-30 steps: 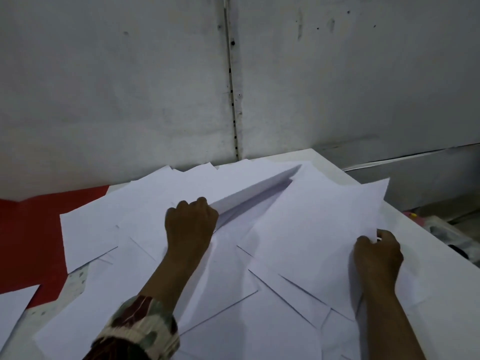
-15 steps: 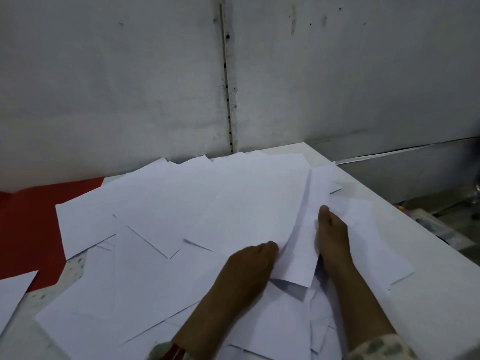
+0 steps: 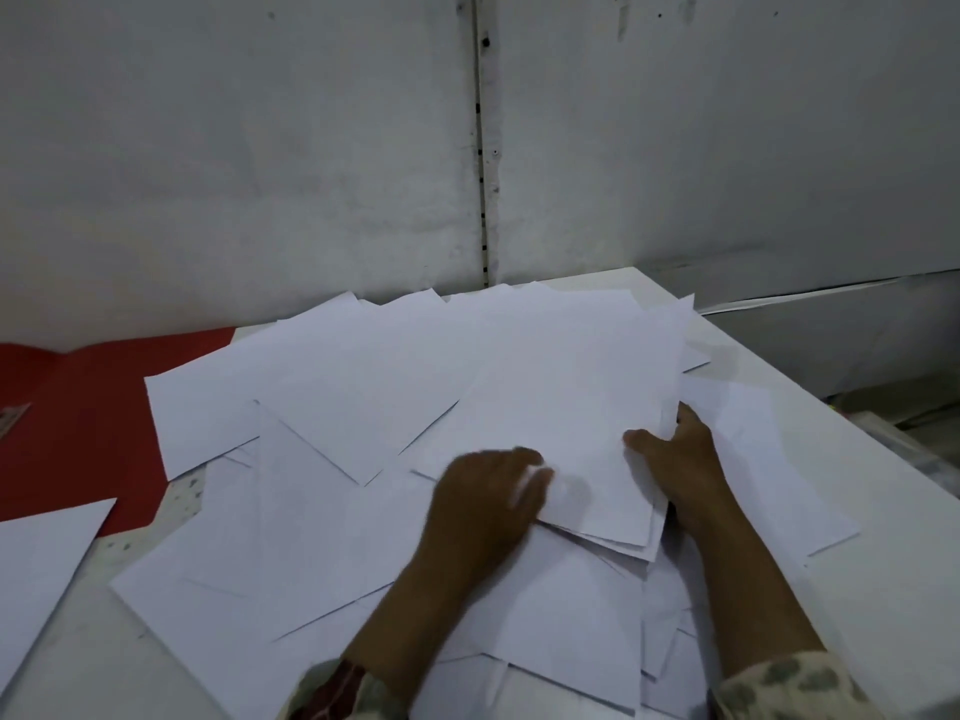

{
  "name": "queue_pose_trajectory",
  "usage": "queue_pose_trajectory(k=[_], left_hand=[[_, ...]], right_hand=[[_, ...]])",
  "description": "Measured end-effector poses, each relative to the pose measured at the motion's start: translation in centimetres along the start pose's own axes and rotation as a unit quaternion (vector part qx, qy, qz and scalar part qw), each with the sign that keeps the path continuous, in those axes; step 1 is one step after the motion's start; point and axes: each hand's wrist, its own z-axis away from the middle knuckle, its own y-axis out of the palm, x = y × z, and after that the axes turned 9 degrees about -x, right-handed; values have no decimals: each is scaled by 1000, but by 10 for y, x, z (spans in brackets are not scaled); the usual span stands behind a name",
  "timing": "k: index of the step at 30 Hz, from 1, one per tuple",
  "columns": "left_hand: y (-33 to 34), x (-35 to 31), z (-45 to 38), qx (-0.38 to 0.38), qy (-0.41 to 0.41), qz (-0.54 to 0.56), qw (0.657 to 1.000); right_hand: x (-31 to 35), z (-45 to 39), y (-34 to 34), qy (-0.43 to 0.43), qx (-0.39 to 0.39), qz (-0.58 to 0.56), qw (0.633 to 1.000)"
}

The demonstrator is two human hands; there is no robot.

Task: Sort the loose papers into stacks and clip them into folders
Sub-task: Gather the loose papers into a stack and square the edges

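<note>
Loose white papers [image 3: 332, 407] lie spread and overlapping across the white table [image 3: 893, 605]. A small gathered stack of sheets [image 3: 571, 407] sits on top at centre right, tilted. My left hand [image 3: 483, 506], motion-blurred, grips the stack's near left corner, and paper covers its fingertips. My right hand [image 3: 680, 459] holds the stack's right edge, with the thumb on top and the fingers along the side. A red folder [image 3: 78, 407] lies flat at the far left, partly under the papers.
A grey panelled wall [image 3: 311, 148] rises right behind the table. One separate white sheet [image 3: 41, 563] lies at the near left. The table's right edge drops off to some clutter [image 3: 898, 433] below.
Both hands have come together from wide apart. A lifted sheet was laid down, and they now hold a gathered stack at centre right. The view shifted slightly.
</note>
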Motion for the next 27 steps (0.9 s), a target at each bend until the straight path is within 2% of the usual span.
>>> queue_pose_trajectory(k=[3,6,9,12,14,17,21,24,27], left_hand=[[-15,33,-3,-12,-88,-103,991],[-24,58,1,57,-113,-234,964],[-27,75,0,144,-113,-297,937],[-26,75,-7,179,-100,-327,923],[-26,69,-17,198,-137,-303,922],[-24,75,-17,151,-187,-256,936],[-34,87,-22,27,-120,-263,957],[-41,73,-28,-22,-87,-182,979],[-41,47,-32,-63,-93,-136,984]], right_hand=[[-5,-4,-3,-24,-43,28,998],[-7,-6,-8,-24,-64,41,997],[-8,-7,-8,-25,-63,45,997],[-8,-6,-8,-20,-62,49,997],[-8,-5,-8,-15,-60,54,997],[-7,-4,-7,-11,-47,61,997],[-3,-3,-7,-1,-21,52,998],[1,1,-1,-7,16,50,999],[3,5,4,-17,44,47,998]])
